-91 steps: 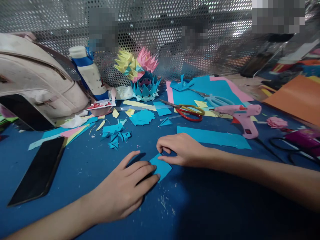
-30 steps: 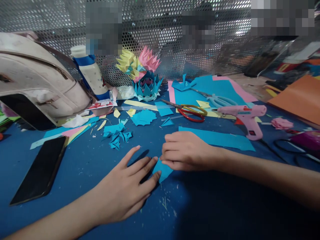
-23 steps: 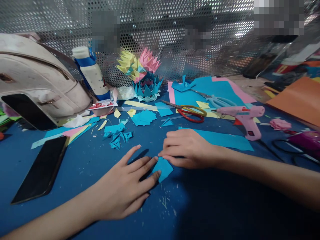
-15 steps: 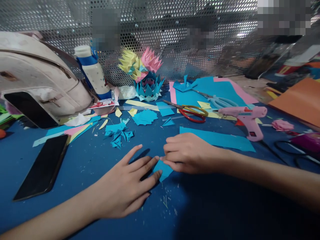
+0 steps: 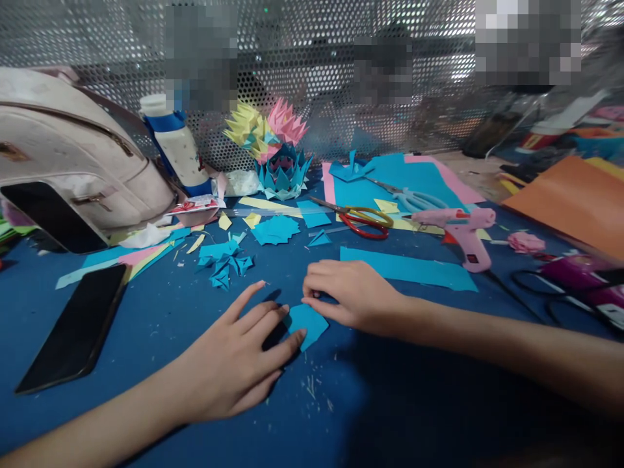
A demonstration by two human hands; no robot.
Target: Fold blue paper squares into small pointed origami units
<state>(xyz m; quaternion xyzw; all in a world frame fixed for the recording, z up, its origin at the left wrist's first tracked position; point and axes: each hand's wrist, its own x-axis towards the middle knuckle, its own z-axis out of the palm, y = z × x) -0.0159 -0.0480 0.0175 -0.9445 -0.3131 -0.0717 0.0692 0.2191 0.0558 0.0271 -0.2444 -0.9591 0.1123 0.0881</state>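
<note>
Left hand (image 5: 238, 364) spread, fingertips pressing blue paper piece (image 5: 308, 325); right hand (image 5: 353, 292) loosely curled at its top edge, grip unclear.

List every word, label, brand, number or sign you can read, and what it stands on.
No text is readable.
Pink glue gun: label too small.
Red-and-white packet: print blurred.
Red-and-white cup: yellow mark, blurred.
Purple object: pale marking, blurred.
</note>
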